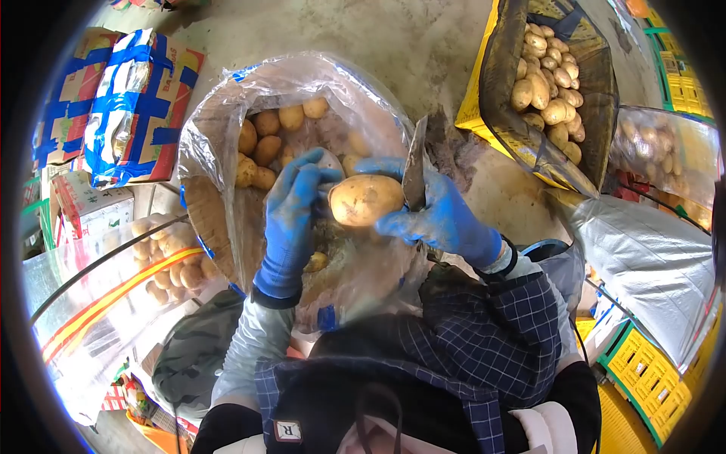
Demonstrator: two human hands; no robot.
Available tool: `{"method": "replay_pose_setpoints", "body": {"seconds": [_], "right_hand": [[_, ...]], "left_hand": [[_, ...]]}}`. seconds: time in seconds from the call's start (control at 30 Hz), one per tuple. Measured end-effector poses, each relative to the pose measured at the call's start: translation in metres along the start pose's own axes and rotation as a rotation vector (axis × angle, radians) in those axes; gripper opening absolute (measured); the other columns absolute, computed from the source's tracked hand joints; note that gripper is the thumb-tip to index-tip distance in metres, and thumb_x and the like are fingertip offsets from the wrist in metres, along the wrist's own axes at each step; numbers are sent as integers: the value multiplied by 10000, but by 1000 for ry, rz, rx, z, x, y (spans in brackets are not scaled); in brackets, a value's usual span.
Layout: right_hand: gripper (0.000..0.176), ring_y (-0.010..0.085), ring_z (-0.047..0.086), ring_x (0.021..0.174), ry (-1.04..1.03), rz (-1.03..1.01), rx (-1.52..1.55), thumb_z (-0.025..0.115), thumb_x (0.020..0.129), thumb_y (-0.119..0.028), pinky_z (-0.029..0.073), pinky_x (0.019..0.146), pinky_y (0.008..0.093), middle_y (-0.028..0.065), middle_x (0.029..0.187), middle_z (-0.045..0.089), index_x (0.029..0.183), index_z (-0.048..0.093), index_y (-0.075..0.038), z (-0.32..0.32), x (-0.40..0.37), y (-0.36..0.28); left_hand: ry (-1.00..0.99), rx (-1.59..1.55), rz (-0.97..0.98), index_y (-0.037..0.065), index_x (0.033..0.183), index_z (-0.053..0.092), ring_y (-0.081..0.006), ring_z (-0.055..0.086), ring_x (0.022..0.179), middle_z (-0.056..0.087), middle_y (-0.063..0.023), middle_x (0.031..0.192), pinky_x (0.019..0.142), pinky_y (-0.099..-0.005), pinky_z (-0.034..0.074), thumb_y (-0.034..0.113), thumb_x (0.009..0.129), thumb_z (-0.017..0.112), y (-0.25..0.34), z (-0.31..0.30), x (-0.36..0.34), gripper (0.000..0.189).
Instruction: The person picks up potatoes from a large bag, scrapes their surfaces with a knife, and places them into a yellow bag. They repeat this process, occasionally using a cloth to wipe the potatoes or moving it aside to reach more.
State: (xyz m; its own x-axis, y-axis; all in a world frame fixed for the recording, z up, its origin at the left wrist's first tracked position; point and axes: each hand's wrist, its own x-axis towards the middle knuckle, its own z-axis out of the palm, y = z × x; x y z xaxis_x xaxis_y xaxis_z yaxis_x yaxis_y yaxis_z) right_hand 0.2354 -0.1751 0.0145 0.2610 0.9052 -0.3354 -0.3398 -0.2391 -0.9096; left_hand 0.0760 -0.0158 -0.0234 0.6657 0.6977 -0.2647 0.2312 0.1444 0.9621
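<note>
Both hands wear blue gloves. My left hand (291,219) grips a large tan potato (365,200) from its left side, fingers curled over the top. My right hand (437,216) touches the potato's right end and holds a knife (415,168) with its blade pointing up, right beside the potato. The potato is held over a clear plastic bag (227,129) with several potatoes (265,144) inside.
A dark-lined yellow crate (473,98) full of potatoes stands at the upper right. More bagged potatoes (170,257) lie at the left, another bag (665,151) at the right. Taped cardboard boxes (125,98) at upper left. Yellow crates (650,371) at lower right. Concrete floor beyond.
</note>
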Motion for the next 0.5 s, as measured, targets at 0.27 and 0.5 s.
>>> {"method": "replay_pose_setpoints", "body": {"seconds": [0.27,0.5], "right_hand": [[647,42,537,608,69,117,233,746,793,-84,454,542,201,56,964,675,1396,523,-14,-15,-9,-2],[701,51,539,590,57,91,263,712,768,-58,441,522,206,60,965,669,1429,484,-14,-13,-9,4]], "left_hand": [[-163,28,30,-10,1239,650,-149,660,1021,671,-92,1178,865,-299,534,195,942,681,-30,-20,14,362],[-285,-219,141,-4,1080,681,-111,580,893,608,-34,1002,816,-270,477,14,878,717,27,11,-4,206]]}}
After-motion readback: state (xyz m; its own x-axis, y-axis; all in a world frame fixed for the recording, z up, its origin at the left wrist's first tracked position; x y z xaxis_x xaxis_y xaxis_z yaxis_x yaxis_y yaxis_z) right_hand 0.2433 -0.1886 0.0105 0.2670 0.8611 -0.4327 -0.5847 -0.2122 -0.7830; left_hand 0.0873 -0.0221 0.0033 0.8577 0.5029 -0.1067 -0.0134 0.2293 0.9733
